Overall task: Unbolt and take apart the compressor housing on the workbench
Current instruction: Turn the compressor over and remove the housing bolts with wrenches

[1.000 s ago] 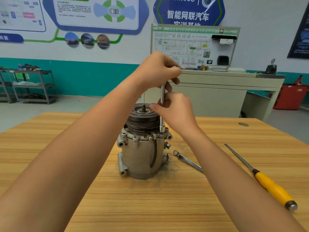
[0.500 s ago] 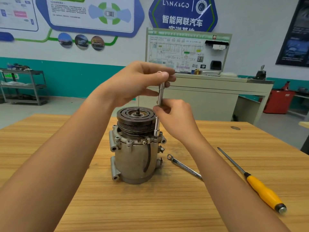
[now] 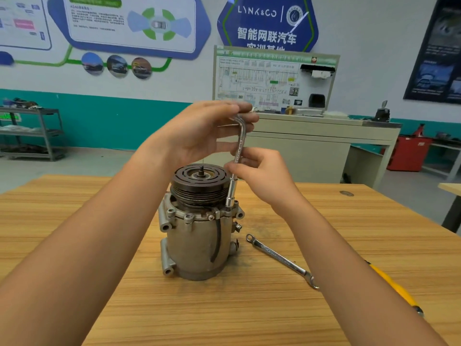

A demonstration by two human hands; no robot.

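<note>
Head view: wooden workbench (image 3: pixel 249 318); teal-banded wall (image 3: pixel 112 121); left grip (image 3: pixel 199 131), right grip (image 3: pixel 262 176) pinching socket wrench (image 3: pixel 241 139).

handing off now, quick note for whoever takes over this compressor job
Left hand holds the socket wrench at its bent top; right hand pinches its shaft.
Its socket sits on a flange bolt at the right of the compressor housing, upright on the workbench.
Spanner and yellow screwdriver lie to the right.
Done: nothing visibly off. Left: flange bolts, then split the housing.
</note>
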